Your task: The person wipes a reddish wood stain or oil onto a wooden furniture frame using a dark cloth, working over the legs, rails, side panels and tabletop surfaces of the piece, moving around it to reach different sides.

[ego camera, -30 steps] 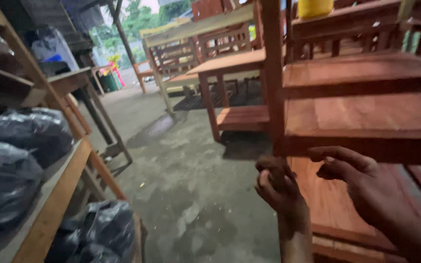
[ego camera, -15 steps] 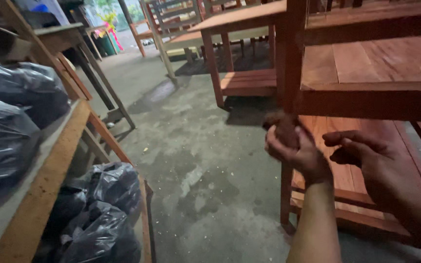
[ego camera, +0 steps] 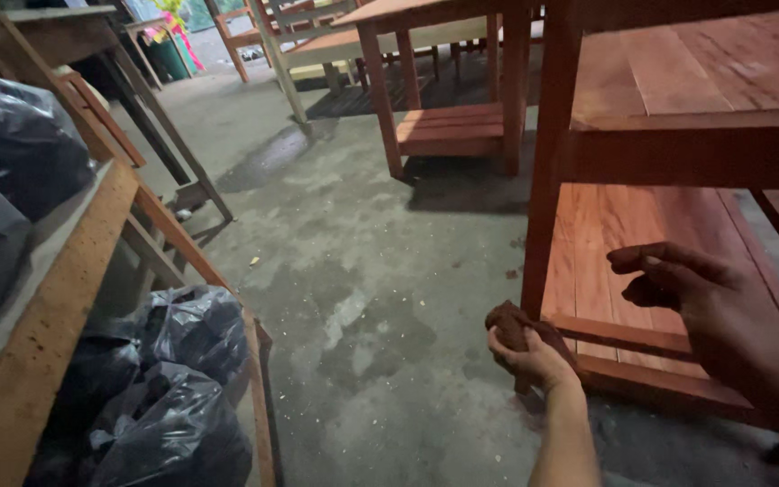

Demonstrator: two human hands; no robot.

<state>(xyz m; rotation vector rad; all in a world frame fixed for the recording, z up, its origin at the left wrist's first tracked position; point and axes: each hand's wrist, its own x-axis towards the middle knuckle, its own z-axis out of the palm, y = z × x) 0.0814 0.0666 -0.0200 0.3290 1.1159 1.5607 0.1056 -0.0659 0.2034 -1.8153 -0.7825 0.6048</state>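
Left hand (ego camera: 534, 356) grips cloth (ego camera: 508, 323) beside table leg (ego camera: 543, 198); open floor (ego camera: 362, 271) leftward.

left hand (ego camera: 534, 356): bare, no glove, ring or watch | left forearm: bare, no sleeve in view | right hand (ego camera: 705, 311): bare, no glove | right wrist: no sleeve visible

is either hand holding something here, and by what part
The left hand grips a wadded reddish-brown cloth, fingers closed around its lower bunch, beside the red wooden table's leg. The right hand holds nothing, fingers curled in the air.
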